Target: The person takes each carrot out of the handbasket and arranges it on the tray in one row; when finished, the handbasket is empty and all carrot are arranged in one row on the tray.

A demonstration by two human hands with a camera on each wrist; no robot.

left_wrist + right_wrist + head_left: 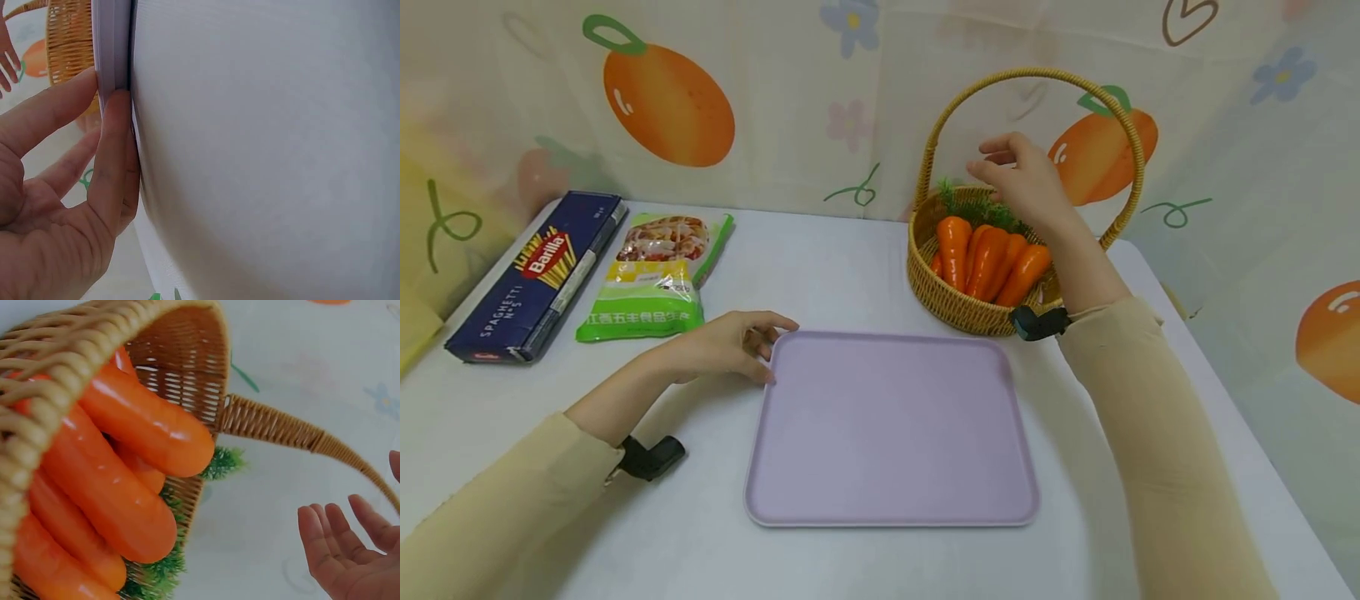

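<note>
Pinching the left edge of the tray [891, 433] near its far corner, the left hand [726, 342] is holding it with bent fingers. Over the basket [951, 307], the right hand [1028, 183] is hovering beside the handle [1033, 72], its fingers loosely curved and parted. Carrots [987, 258] are crowding together inside the basket, tops toward the back. The tray is lying on the counter [820, 267], nearer than the basket; past the left hand, a packet [643, 302] is lying beside a box of spaghetti [538, 279].
</note>
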